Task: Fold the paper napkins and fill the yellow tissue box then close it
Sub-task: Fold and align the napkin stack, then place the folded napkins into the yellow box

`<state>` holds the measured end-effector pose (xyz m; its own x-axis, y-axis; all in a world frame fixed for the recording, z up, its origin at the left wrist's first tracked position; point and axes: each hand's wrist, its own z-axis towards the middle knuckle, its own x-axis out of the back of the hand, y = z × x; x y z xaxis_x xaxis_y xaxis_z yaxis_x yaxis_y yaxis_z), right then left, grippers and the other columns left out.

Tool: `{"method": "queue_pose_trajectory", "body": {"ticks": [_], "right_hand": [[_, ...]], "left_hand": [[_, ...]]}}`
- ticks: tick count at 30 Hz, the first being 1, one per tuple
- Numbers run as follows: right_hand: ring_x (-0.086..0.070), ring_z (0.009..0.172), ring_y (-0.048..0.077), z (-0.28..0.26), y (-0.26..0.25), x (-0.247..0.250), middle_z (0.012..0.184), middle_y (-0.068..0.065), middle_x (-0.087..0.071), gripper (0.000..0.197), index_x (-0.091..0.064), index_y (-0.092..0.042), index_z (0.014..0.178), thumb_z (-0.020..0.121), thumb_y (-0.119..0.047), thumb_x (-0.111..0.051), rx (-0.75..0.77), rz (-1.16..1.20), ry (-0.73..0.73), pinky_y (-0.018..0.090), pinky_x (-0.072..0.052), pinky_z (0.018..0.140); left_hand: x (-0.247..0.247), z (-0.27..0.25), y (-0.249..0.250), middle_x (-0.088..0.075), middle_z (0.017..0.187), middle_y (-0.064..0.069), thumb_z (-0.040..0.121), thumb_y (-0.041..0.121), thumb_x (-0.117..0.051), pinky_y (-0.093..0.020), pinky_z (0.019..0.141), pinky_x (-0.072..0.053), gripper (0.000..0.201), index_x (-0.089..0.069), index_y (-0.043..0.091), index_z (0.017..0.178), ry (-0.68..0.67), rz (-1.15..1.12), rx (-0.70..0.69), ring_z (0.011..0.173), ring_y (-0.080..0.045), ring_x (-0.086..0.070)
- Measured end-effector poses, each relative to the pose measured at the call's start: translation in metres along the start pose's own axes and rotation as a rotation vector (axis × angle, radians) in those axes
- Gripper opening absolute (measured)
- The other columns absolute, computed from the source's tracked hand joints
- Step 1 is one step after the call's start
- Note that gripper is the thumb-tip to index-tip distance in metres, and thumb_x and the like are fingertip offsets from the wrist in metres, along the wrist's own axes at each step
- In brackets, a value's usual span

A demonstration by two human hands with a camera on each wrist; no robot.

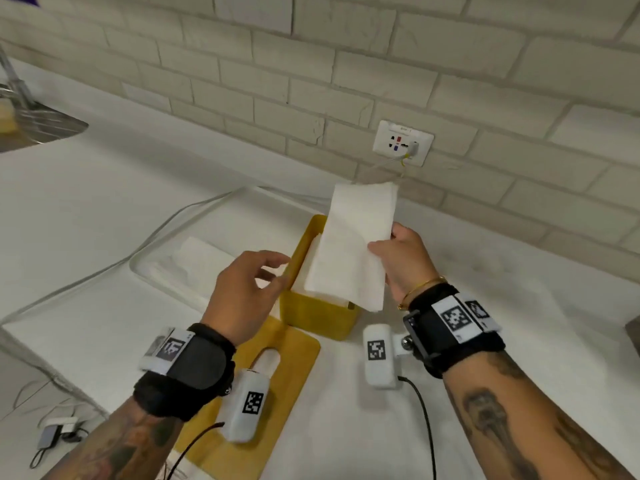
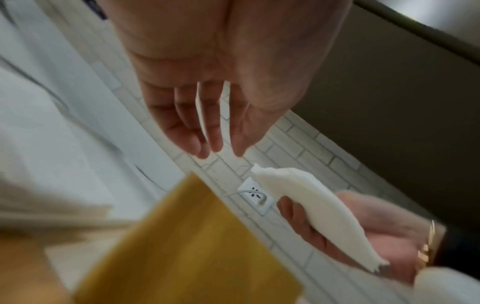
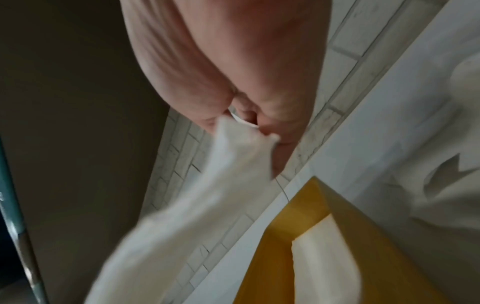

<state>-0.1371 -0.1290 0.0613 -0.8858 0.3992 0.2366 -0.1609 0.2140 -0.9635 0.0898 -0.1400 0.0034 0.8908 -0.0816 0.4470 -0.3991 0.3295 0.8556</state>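
My right hand point(image 1: 388, 244) pinches a folded white napkin point(image 1: 353, 247) by its right edge and holds it tilted above the open yellow tissue box point(image 1: 318, 317). White napkins lie inside the box point(image 3: 319, 265). My left hand point(image 1: 263, 271) hovers just left of the box with relaxed, spread fingers point(image 2: 207, 131) and holds nothing. The box's yellow lid point(image 1: 277, 368), with an oval slot, lies flat on the counter in front of the box, partly under my left wrist. The held napkin point(image 2: 317, 214) shows edge-on in the left wrist view, and close up point(image 3: 207, 195) in the right wrist view.
A clear tray point(image 1: 173, 268) with more white napkins sits left of the box. A wall socket point(image 1: 403, 143) with a plugged cable is on the tiled wall behind. A sink point(image 1: 31, 129) lies far left. A grey cable point(image 1: 104, 268) runs across the white counter.
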Motion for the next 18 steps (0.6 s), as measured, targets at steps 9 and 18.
{"method": "queue_pose_trajectory", "body": {"ticks": [9,18], "right_hand": [[-0.056,0.123,0.039,0.048,0.012,-0.063,0.135,0.024,-0.056,0.040,-0.047,0.006,0.137,0.099,-0.005,-0.042,-0.239,-0.376,0.021,0.042,-0.047,0.103],[-0.048,0.134,0.039,0.054,0.032,-0.077,0.146,0.025,-0.047,0.047,-0.042,0.007,0.143,0.100,-0.007,-0.047,-0.322,-0.498,0.019,0.043,-0.044,0.109]], "left_hand": [[0.001,0.011,-0.030,-0.071,0.102,0.007,0.095,0.015,-0.070,-0.003,0.076,-0.046,0.012,-0.078,0.017,0.104,-0.109,0.151,-0.128,0.085,0.006,-0.062],[0.000,0.010,-0.036,-0.071,0.099,0.010,0.093,0.016,-0.072,0.000,0.075,-0.044,0.014,-0.078,0.018,0.106,-0.096,0.063,-0.115,0.085,0.009,-0.062]]}}
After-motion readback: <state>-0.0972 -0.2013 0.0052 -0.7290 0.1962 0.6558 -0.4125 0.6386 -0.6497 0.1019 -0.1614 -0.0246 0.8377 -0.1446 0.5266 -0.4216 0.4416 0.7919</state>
